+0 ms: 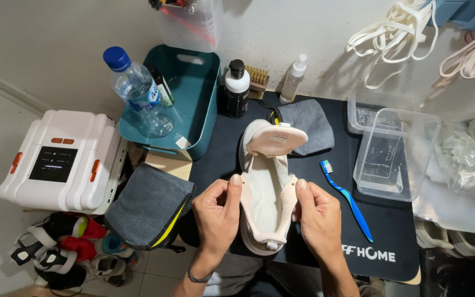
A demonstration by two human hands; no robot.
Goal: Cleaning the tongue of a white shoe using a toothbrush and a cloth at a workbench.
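Grip: both hands (218, 212) (317, 214) | pale pink shoe (268, 181), laceless, tongue up

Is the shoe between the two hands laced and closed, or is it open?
Open. The shoe has no laces, its tongue is folded back, and the left hand and right hand spread its sides.
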